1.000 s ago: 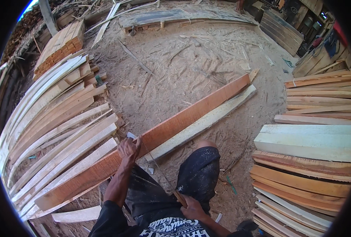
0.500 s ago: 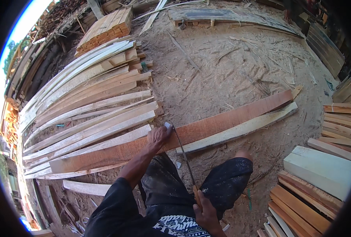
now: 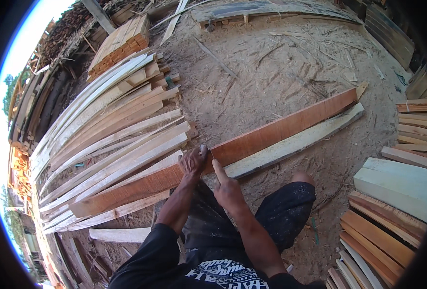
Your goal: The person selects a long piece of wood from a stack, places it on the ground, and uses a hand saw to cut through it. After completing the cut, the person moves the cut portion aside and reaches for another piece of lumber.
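Note:
A long reddish-brown plank [image 3: 285, 122] lies slantwise in front of me, its left end over pale boards and its right end near a pale plank [image 3: 295, 140]. My left hand [image 3: 192, 163] is closed over the brown plank near its middle. Just right of it, my right hand [image 3: 229, 192] grips the light wooden handle [image 3: 217, 169] of a handsaw, close to the plank's near edge. The saw's blade is hardly visible now.
Several pale boards [image 3: 112, 103] lie side by side at the left, with a stack of sawn lumber [image 3: 122, 43] behind. At the lower right are stacked beams [image 3: 396, 185]. A low wooden platform [image 3: 271, 8] stands far ahead on sandy ground [image 3: 271, 72].
My right hand has pushed the handsaw forward, from near my lap up to the plank's near edge. My left hand stays on the plank. The whole view has shifted slightly.

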`<state>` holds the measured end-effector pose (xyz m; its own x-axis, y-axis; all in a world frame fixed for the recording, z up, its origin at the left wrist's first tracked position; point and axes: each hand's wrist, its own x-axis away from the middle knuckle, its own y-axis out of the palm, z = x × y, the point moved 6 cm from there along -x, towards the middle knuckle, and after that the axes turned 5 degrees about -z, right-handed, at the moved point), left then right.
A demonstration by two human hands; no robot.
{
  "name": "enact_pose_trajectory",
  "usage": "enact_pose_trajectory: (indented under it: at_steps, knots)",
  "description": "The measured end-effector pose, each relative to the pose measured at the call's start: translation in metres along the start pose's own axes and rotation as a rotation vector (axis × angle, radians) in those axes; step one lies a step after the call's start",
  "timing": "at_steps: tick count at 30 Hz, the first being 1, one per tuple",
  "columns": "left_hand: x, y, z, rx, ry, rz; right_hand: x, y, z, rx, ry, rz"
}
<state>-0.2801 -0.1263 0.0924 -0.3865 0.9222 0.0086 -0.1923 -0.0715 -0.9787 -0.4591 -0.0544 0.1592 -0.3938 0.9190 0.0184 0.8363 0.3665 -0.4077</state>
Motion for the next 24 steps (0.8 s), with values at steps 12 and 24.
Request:
enact_pose_trajectory:
  at_steps: [12, 24]
  knots:
    - [-0.014, 0.005, -0.002, -0.034, 0.001, 0.056, 0.128, -0.051, -0.041, 0.078, 0.048, -0.019]
    - [-0.013, 0.011, -0.012, -0.021, -0.015, 0.076, 0.157, -0.046, -0.033, 0.033, 0.153, -0.081]
